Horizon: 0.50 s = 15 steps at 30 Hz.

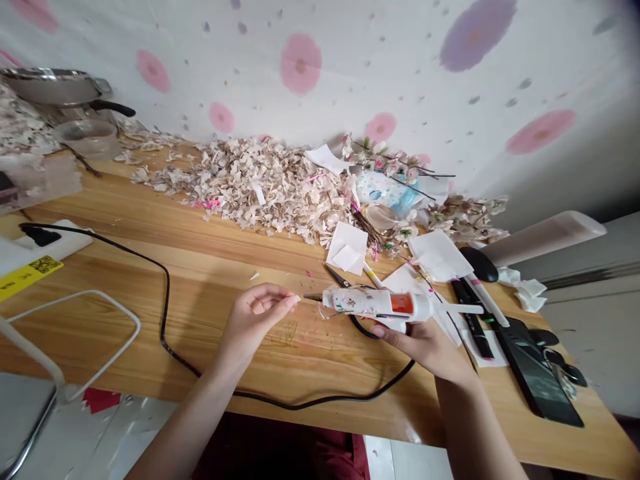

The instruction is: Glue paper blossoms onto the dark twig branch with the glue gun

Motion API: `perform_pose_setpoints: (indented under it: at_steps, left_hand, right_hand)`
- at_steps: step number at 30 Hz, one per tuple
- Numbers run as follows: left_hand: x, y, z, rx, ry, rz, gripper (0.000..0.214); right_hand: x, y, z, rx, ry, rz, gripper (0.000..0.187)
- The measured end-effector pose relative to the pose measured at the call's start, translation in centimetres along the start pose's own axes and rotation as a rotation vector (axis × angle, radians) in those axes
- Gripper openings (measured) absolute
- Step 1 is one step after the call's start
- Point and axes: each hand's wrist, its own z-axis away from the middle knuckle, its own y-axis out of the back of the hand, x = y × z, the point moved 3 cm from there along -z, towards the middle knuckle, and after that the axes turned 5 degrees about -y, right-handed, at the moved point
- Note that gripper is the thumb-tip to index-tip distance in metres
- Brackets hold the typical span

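Note:
My right hand (425, 343) grips a white hot glue gun (377, 303) with an orange patch, held level over the wooden table (150, 313), its nozzle pointing left. My left hand (257, 313) is pinched shut just in front of the nozzle, holding something small and pale that I cannot make out. The gun's black cord (165, 300) loops across the table to a white power strip (55, 243) at the left. Scissors (337, 275) lie just behind the gun.
A big heap of pale petals (260, 183) and artificial flower sprigs (395, 163) lies along the back. White paper squares (347, 247), a phone (537, 377), black pens (473, 317) and a white lamp (545, 233) sit at the right. A pot (55, 83) stands far left.

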Motion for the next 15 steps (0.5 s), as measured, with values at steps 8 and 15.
perform_pose_setpoints:
  at_steps: [8,15]
  left_hand:
    - [0.31,-0.24,0.12,-0.001,0.031,0.066,0.011]
    - [0.08,-0.16,0.07,-0.033,0.031,0.066,0.009]
  right_hand:
    - [0.84,-0.54,0.47,-0.045,0.008,0.074,0.028]
    - [0.46,-0.66,0.1,-0.079,0.006,0.094,0.03]
